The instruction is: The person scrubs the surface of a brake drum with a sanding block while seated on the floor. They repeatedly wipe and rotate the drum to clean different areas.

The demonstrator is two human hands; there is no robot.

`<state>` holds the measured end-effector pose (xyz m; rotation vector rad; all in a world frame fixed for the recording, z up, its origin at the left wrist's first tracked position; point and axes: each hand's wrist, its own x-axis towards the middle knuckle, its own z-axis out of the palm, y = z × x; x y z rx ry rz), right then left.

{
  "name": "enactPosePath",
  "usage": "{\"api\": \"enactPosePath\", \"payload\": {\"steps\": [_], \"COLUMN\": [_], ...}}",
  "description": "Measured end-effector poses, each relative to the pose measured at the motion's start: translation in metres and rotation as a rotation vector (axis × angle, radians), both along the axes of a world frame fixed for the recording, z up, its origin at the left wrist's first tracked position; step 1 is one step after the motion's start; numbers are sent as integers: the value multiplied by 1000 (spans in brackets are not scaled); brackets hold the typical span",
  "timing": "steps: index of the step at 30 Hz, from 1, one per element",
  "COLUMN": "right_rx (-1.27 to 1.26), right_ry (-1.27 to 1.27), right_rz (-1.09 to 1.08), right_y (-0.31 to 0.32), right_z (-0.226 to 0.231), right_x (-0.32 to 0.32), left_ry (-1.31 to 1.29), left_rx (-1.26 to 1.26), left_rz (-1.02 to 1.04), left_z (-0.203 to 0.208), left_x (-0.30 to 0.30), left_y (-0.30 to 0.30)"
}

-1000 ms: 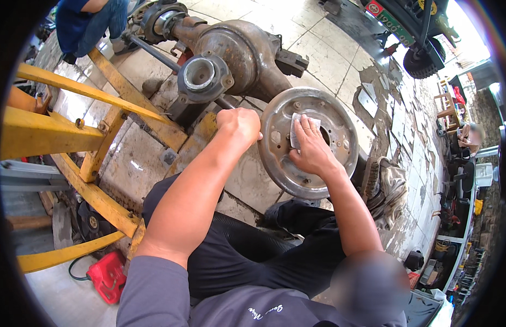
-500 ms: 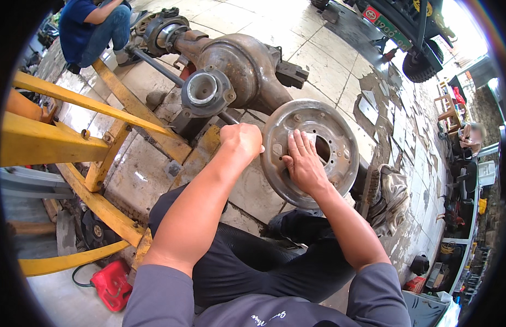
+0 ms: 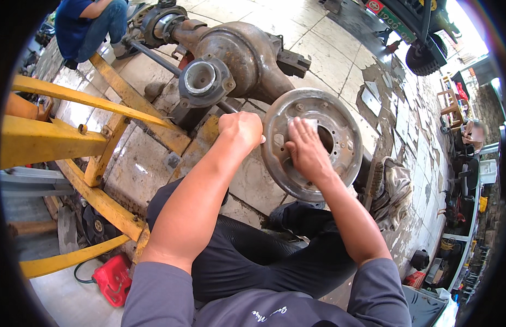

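Observation:
A round, worn steel brake backing plate (image 3: pixel 340 171) with a central hole and smaller holes stands tilted in front of me, at the near end of a rusty axle housing (image 3: pixel 236 54). My right hand (image 3: pixel 307 147) lies against its face with fingers stretched out, left of the central hole. Close to the plate's left rim, my left hand (image 3: pixel 240 131) is closed in a fist, its back toward me. What it holds, if anything, is hidden. Beyond it, a round metal flange (image 3: pixel 201 77) juts from the axle's bulge.
A yellow steel frame (image 3: pixel 57 136) fills the left side, with a red canister (image 3: pixel 112 279) below. A dirty cloth (image 3: pixel 392 191) lies right of the plate. Broken tiles (image 3: pixel 370 101) litter the floor. Another person (image 3: pixel 92 32) crouches at far left; a vehicle (image 3: pixel 405 32) stands at far right.
My right hand has shifted slightly on the plate's face, its fingers now blurred. The left hand stays closed beside the rim. The plate and axle appear slightly higher in view.

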<state>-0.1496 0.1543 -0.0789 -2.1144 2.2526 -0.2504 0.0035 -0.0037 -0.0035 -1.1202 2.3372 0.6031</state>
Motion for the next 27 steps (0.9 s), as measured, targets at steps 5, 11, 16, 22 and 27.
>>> {"api": "enactPosePath", "payload": {"steps": [5, 11, 16, 22, 27], "right_rx": [-20, -116, -54, -46, -58], "right_ry": [6, -148, -46, -71, -37], "right_rz": [-142, -270, -174, -156, -96], "right_y": [-6, -12, -7, -10, -10], "right_z": [0, 30, 7, 8, 1], "right_x": [-9, -34, -29, -24, -18], "left_ry": [13, -20, 18, 1, -5], "left_rx": [-10, 0, -4, 5, -2], "left_rz": [-19, 13, -15, -11, -22], "left_z": [-1, 2, 1, 2, 1], "left_x": [1, 1, -2, 0, 0], "left_y": [-1, -1, 0, 0, 0]}}
